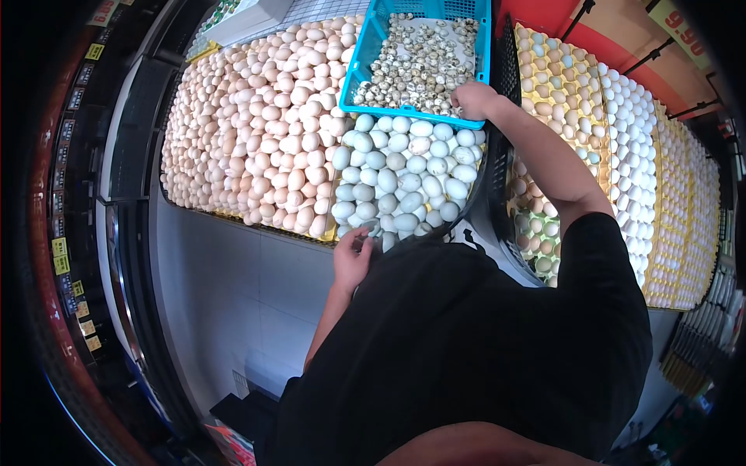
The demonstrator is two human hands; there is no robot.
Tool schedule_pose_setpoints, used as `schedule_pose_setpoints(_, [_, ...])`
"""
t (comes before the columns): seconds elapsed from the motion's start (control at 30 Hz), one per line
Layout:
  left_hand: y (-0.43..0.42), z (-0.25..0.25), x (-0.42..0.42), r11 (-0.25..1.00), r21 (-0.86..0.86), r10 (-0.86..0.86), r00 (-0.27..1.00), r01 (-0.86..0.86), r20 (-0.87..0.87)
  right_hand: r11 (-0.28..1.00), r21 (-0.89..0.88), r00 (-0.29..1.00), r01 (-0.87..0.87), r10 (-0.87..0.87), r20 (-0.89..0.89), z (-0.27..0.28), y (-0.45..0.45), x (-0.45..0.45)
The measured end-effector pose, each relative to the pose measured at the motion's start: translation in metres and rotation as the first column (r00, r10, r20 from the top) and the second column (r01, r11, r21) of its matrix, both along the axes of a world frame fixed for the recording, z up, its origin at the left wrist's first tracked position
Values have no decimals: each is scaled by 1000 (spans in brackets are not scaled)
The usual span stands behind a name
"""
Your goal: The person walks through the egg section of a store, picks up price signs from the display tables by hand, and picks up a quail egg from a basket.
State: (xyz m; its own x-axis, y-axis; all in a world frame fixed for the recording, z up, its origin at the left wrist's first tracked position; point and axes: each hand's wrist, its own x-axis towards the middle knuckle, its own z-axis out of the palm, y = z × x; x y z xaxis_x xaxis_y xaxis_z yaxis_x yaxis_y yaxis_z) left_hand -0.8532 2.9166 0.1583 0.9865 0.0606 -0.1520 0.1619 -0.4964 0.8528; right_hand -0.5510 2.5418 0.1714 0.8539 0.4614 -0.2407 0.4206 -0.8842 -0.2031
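My right hand [472, 101] reaches over the near right corner of a blue plastic basket [420, 116]. Its fingers curl down onto the speckled quail eggs [420, 66] inside, and its fingertips are hidden among them. Close to my body, my left hand [353, 256] is closed at the front edge of a pile of pale blue-green eggs [408, 167]. A small, see-through bit of something shows by its fingers, too unclear to name. The basket stands just behind the blue-green eggs.
A wide heap of pinkish-brown eggs [264, 132] spreads to the left. On the right, past a black crate side [501, 147], lie yellow trays of brown eggs [556, 85] and rows of white eggs [629, 147]. A shelf edge with price tags [62, 179] runs along the far left.
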Motion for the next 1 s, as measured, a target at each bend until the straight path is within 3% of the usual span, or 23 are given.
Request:
schedule_pose_setpoints(0.13, [0, -1, -2, 1000, 1, 25, 1000, -25, 10, 1000, -13, 997, -8, 7, -74, 7, 2, 7])
schedule_pose_setpoints(0.33, [0, -6, -7, 998, -38, 50, 999, -50, -7, 935, 315, 986, 164, -165, -22, 4, 30, 25])
schedule_pose_setpoints(0.37, [-1, -4, -6, 998, -38, 49, 999, -50, -17, 925, 322, 980, 200, -186, -74, 4, 38, 26])
schedule_pose_setpoints(0.47, [-5, 4, -5, 997, -25, 66, 998, -66, -23, 909, 377, 981, 179, -195, 5, -24, 61, 33])
schedule_pose_setpoints(0.6, [-4, 7, -8, 996, -36, 83, 997, -83, 2, 879, 389, 961, 275, -248, -120, -32, 76, 35])
schedule_pose_setpoints(0.73, [-3, 6, -15, 994, -17, 104, 995, -104, 3, 899, 388, 978, 203, -205, -37, -38, 77, 38])
schedule_pose_setpoints(1.0, [-5, 0, -18, 994, -17, 106, 994, -106, 1, 855, 450, 966, 257, -210, -152, -38, 72, 39])
